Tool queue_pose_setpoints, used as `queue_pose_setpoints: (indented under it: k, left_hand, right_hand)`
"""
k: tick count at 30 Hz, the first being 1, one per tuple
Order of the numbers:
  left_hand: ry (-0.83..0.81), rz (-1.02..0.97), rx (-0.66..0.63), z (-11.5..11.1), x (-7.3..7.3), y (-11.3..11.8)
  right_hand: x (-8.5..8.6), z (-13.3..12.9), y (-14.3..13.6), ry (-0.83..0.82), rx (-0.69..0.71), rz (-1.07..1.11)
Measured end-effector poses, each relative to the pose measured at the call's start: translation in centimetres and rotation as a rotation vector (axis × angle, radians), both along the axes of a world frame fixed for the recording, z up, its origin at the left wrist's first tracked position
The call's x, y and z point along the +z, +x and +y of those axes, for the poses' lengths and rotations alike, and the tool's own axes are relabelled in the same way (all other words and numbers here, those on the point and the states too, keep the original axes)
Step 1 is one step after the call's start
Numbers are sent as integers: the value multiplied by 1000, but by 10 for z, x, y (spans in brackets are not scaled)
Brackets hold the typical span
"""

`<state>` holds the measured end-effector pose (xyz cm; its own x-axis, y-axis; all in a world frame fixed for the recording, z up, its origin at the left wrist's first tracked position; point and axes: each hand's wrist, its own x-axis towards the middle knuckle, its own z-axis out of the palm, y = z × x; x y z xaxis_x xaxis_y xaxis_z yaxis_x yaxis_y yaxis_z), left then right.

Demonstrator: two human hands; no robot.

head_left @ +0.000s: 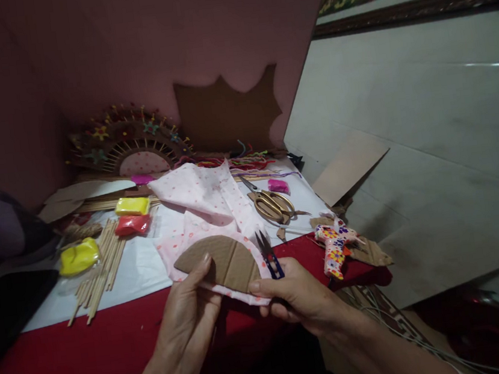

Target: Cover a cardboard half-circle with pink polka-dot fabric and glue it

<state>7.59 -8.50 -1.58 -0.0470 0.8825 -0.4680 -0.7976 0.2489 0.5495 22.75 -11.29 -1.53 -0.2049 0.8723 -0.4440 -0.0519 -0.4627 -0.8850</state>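
1. Head view: half-round card (221, 269) at seven o'clock from mid-view, held over the near edge of the table (92, 352), with pink cloth (170, 255) behind it and bordering its curve. For all hours below, card as clock centre.
2. Left hand (189, 309) at eight o'clock: thumb flat on card, fingers tucked behind, closed narrow on card and cloth. Could let cloth creep if pressed unevenly.
3. Right hand (301, 293) at four o'clock: thumb pressing card, snips (267, 254) lodged by the forefinger, tips up and away. Could lose either one through this double hold.
4. Blades just beside cloth, apparently a little apart. Could nick cloth or skin with a careless squeeze.
5. Cloth border broad at ten o'clock, slimmer at two. Could end up lopsided or puckered if drawn tight as now placed.
6. Crease lines across card. Could buckle there under hard thumb pressure.
7. Sheet (198, 190) at twelve o'clock; cannot tell whether joined to cloth. If joined, could drag along and catch the scissors (273, 199) at one o'clock.
8. Loose sticks (100, 272) at nine o'clock. Could scatter from a brush of the left forearm.
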Motion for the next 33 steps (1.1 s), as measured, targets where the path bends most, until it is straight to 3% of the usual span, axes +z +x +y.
queue_pose_setpoints:
  k: [12,20,25,29,33]
  left_hand:
    - [-27,-107,-96,-7,-9,3]
    - [28,-61,20,-14,-3,5]
    - [34,29,39,-16,-2,6]
    - [20,85,24,-14,2,-5]
    - [-29,177,-88,-19,4,-29]
  right_hand:
    - [-6,-12,-4,-41,-54,-33]
    - [-4,-24,-17,-88,-137,-11]
    - [-13,-26,-18,-78,-90,-8]
    - [-21,-24,-4,26,38,-30]
    - [-10,-19,9,75,2,-40]
